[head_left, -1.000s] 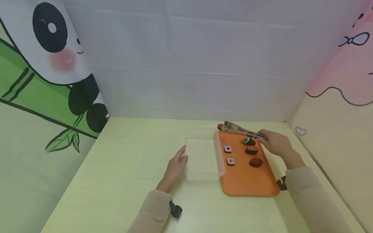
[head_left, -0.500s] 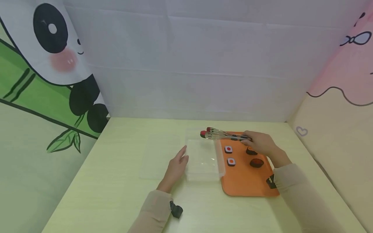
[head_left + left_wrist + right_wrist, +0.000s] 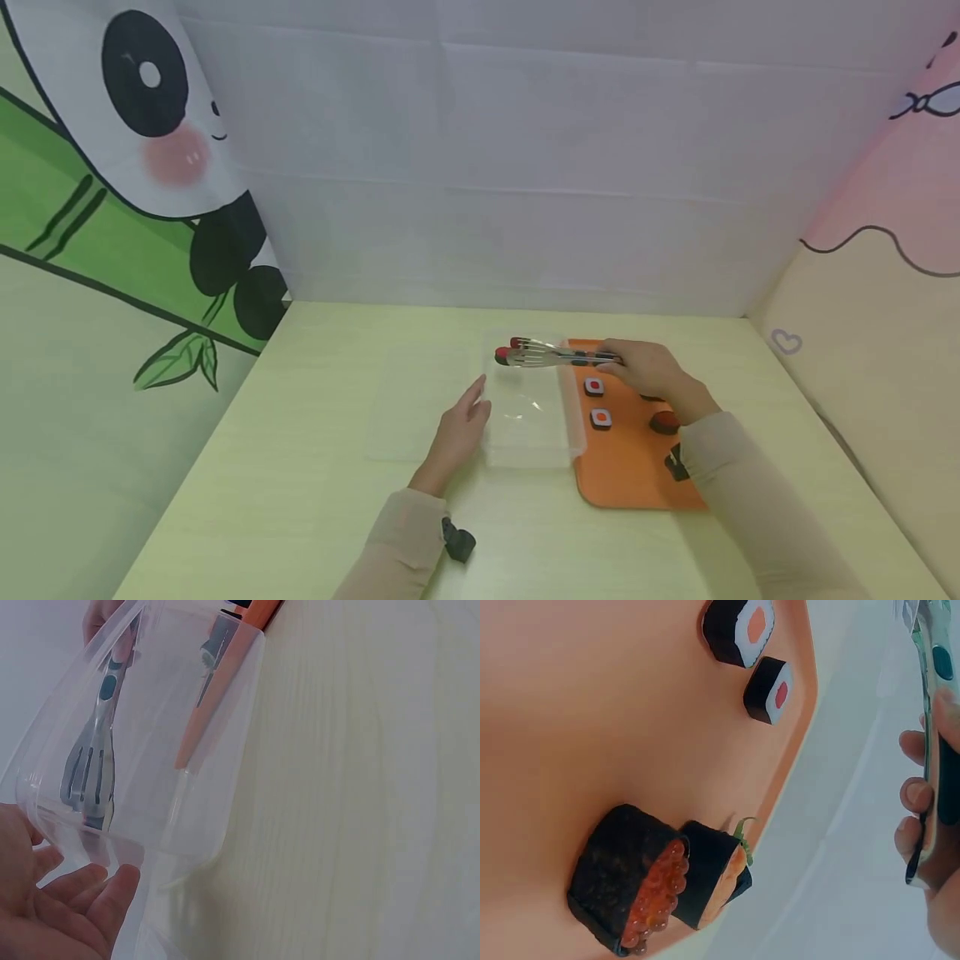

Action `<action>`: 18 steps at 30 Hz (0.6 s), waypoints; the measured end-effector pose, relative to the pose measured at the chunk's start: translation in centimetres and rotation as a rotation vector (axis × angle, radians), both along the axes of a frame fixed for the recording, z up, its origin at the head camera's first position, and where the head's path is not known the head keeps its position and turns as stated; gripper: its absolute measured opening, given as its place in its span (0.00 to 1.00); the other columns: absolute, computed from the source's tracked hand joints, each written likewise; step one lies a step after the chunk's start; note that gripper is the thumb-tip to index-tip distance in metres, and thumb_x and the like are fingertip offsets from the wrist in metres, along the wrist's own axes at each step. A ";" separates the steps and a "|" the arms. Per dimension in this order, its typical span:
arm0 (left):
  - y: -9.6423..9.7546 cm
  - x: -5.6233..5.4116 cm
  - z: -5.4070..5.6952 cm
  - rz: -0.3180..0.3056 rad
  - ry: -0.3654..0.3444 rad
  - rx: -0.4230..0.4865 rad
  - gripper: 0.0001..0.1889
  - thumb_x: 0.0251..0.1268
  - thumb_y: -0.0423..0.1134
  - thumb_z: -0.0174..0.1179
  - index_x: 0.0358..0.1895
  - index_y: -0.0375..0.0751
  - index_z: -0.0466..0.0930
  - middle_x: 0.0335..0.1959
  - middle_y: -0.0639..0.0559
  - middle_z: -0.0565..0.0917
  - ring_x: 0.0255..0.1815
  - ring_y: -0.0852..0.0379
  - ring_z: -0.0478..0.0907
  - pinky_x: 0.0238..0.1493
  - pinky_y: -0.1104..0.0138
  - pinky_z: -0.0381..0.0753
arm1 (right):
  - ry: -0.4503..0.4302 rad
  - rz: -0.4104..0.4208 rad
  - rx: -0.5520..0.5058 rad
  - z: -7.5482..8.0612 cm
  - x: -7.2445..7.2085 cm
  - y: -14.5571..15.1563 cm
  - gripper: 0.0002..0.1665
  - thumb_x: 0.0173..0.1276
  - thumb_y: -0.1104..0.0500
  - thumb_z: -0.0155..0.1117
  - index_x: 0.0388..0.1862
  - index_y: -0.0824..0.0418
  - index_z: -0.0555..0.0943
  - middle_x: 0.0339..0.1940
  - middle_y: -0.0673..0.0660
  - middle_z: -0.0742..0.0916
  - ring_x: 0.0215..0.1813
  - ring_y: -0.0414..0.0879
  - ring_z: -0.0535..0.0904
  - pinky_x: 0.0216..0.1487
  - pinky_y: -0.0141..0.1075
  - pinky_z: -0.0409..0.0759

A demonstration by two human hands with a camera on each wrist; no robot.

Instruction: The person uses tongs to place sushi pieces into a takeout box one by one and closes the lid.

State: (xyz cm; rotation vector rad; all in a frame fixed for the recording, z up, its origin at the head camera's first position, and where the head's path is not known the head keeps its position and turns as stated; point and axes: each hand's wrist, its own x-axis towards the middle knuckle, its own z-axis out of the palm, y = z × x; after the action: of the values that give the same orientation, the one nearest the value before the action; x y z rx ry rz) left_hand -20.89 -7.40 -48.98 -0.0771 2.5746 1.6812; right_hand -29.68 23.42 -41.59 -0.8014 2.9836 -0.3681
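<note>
My right hand grips slotted metal tongs with dark handle inlays. Their red-and-dark ends hang over the clear plastic box; I cannot tell whether a piece is pinched there. My left hand rests at the box's left side, its fingers extended against the wall, as the left wrist view also shows. To the right an orange tray bears two small square sushi rolls, one with a red centre and one with an orange centre. A roe-topped sushi and an orange-topped one sit beyond them.
A flat transparent lid lies left of the box on the pale wooden table. The tray's left edge meets the box's right side. A white backdrop stands behind, with printed side panels.
My right hand has carried the tongs leftward from over the tray's far part until their ends are above the box. My left hand has stayed at the box's side.
</note>
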 end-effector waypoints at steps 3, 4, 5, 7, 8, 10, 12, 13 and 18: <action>0.1 0.0 0.0 -0.004 0.000 -0.006 0.27 0.77 0.45 0.45 0.76 0.54 0.59 0.73 0.48 0.64 0.67 0.45 0.68 0.65 0.49 0.66 | -0.027 -0.008 0.035 0.2 0.0 -0.2 0.15 0.72 0.46 0.60 0.53 0.50 0.79 0.36 0.46 0.84 0.29 0.43 0.74 0.33 0.44 0.74; 0.1 0.0 0.0 -0.004 0.001 -0.008 0.27 0.77 0.45 0.45 0.76 0.54 0.59 0.73 0.47 0.65 0.67 0.45 0.68 0.65 0.49 0.66 | -0.035 -0.008 0.046 0.2 0.0 -0.3 0.16 0.72 0.45 0.60 0.54 0.50 0.79 0.35 0.46 0.83 0.28 0.43 0.74 0.32 0.44 0.74; 0.1 0.0 0.0 -0.003 0.002 -0.007 0.27 0.77 0.45 0.46 0.76 0.54 0.59 0.73 0.48 0.65 0.67 0.45 0.68 0.65 0.49 0.66 | -0.041 -0.011 0.053 0.3 0.0 -0.3 0.17 0.72 0.45 0.60 0.54 0.51 0.79 0.36 0.46 0.84 0.29 0.44 0.74 0.32 0.44 0.75; 0.1 0.0 0.0 -0.001 0.004 -0.003 0.27 0.77 0.45 0.46 0.76 0.55 0.59 0.73 0.48 0.65 0.67 0.46 0.68 0.65 0.49 0.66 | -0.048 -0.021 0.058 0.7 0.2 0.0 0.19 0.72 0.46 0.60 0.57 0.53 0.78 0.39 0.49 0.85 0.33 0.47 0.78 0.35 0.46 0.77; 0.1 0.0 0.0 -0.003 0.006 -0.002 0.27 0.77 0.45 0.46 0.76 0.55 0.59 0.73 0.48 0.65 0.67 0.46 0.68 0.66 0.49 0.66 | -0.049 -0.027 0.052 0.9 0.3 0.2 0.21 0.72 0.47 0.60 0.58 0.54 0.78 0.41 0.51 0.85 0.35 0.48 0.79 0.36 0.48 0.78; 0.0 0.0 -0.1 -0.008 0.013 -0.002 0.27 0.77 0.45 0.46 0.76 0.55 0.59 0.73 0.48 0.65 0.67 0.46 0.68 0.65 0.49 0.65 | -0.056 -0.049 0.035 1.3 0.5 1.0 0.22 0.73 0.48 0.60 0.61 0.56 0.77 0.43 0.54 0.85 0.40 0.51 0.80 0.39 0.50 0.78; -0.1 0.0 -0.1 -0.010 0.017 0.001 0.27 0.77 0.45 0.46 0.76 0.55 0.59 0.73 0.48 0.65 0.67 0.46 0.68 0.66 0.50 0.65 | -0.069 -0.080 0.014 1.8 0.7 2.0 0.23 0.73 0.48 0.59 0.62 0.57 0.76 0.42 0.55 0.85 0.40 0.52 0.81 0.38 0.51 0.78; -0.2 0.1 -0.1 -0.014 0.019 0.005 0.27 0.77 0.45 0.46 0.76 0.55 0.58 0.73 0.48 0.64 0.67 0.46 0.68 0.66 0.50 0.65 | -0.071 -0.090 0.010 2.1 0.8 2.6 0.23 0.74 0.47 0.58 0.62 0.56 0.76 0.41 0.55 0.85 0.39 0.52 0.80 0.38 0.51 0.78; -0.4 0.2 -0.2 -0.019 0.023 0.016 0.27 0.77 0.46 0.46 0.76 0.55 0.58 0.73 0.48 0.64 0.67 0.46 0.68 0.65 0.49 0.66 | -0.058 -0.117 0.005 2.8 1.5 5.7 0.23 0.73 0.47 0.59 0.59 0.58 0.77 0.38 0.54 0.85 0.34 0.48 0.78 0.33 0.48 0.76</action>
State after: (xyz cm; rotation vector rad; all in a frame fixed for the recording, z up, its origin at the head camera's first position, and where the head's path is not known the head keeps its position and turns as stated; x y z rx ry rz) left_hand -20.69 -7.77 -49.17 -0.0318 2.5697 1.7059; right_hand -28.13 29.15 -38.82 -0.6069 2.9833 -0.3811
